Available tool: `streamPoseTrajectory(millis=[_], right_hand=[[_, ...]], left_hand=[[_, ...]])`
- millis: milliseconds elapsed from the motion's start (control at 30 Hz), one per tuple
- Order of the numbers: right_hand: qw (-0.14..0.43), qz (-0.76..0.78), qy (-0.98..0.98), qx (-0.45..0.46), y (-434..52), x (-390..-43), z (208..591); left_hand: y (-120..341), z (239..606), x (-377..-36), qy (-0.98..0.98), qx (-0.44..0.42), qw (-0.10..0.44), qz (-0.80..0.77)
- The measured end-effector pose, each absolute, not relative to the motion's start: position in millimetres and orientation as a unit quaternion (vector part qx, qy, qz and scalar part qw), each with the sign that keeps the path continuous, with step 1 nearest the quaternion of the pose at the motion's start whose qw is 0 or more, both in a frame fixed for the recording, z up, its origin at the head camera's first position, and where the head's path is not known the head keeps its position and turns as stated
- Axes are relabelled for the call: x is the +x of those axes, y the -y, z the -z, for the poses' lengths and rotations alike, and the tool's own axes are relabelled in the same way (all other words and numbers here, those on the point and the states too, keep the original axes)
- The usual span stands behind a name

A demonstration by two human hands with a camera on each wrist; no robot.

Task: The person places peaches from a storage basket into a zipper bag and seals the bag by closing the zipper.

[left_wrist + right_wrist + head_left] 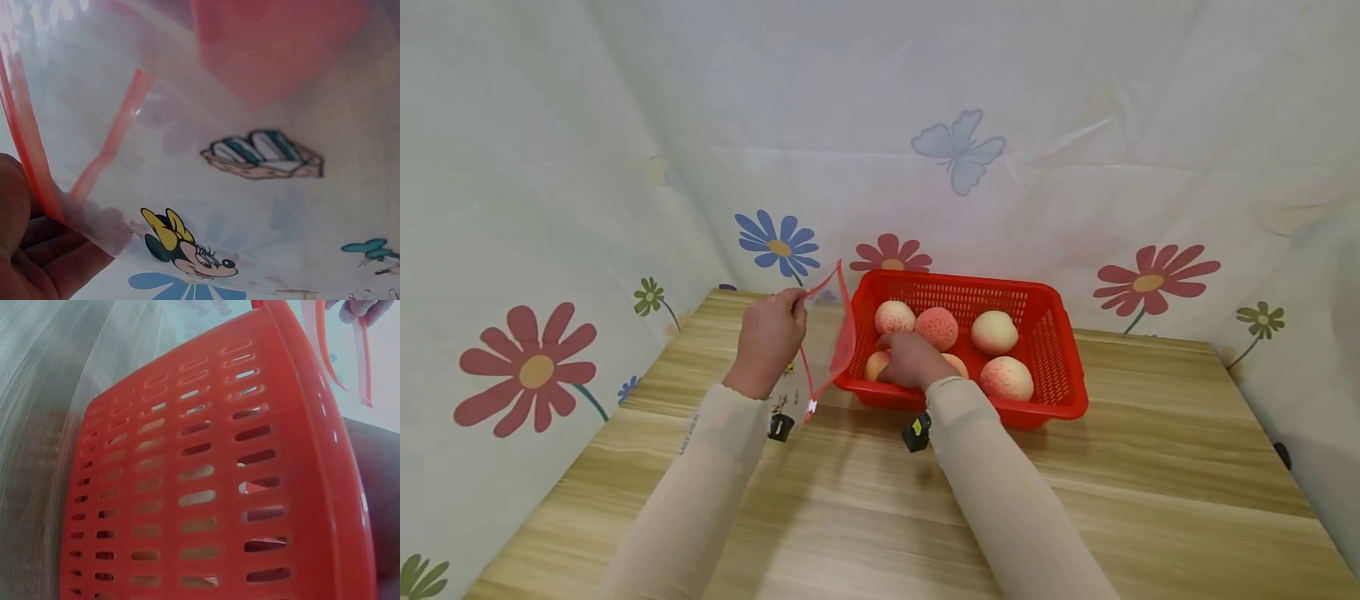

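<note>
My left hand (pixel 771 340) pinches the edge of a clear zipper bag (pixel 844 346) with red trim, holding its mouth open beside the basket. In the left wrist view, the bag (pixel 181 169) shows cartoon prints, and the fingers (pixel 50 256) lie at its red edge. A red plastic basket (pixel 1060 367) holds several pale, pink-flecked peaches (pixel 995 332). Inside its left front part, my right hand (pixel 916 360) grips a yellowish peach (pixel 874 367); its fingertips are partly hidden. The right wrist view mostly shows the slotted basket wall (pixel 219 444), which hides much of that hand.
The basket stands on a wood-grain table (pixel 850 517) near the back. Behind the table hangs a white curtain (pixel 820 100) printed with flowers and a butterfly. Dark wrist cameras (pixel 916 433) sit under both sleeves.
</note>
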State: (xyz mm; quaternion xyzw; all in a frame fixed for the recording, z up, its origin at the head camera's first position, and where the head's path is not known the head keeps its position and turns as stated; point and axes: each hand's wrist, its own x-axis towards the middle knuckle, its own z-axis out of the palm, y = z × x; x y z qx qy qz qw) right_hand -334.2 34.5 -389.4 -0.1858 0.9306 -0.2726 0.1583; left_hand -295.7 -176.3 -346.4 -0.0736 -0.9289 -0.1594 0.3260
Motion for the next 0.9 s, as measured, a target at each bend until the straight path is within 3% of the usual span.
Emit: streamPoseTrajectory(millis=[500,900], right_hand=[[0.107,0.306,-0.929,-0.179,-41,-331,368],[0.032,0.301,-0.933,-0.196,-46,-322,345]], left_hand=[[176,346,-295,0.931,-0.070,0.317,0.167],[175,347,-296,0.930,-0.074,0.324,0.159]])
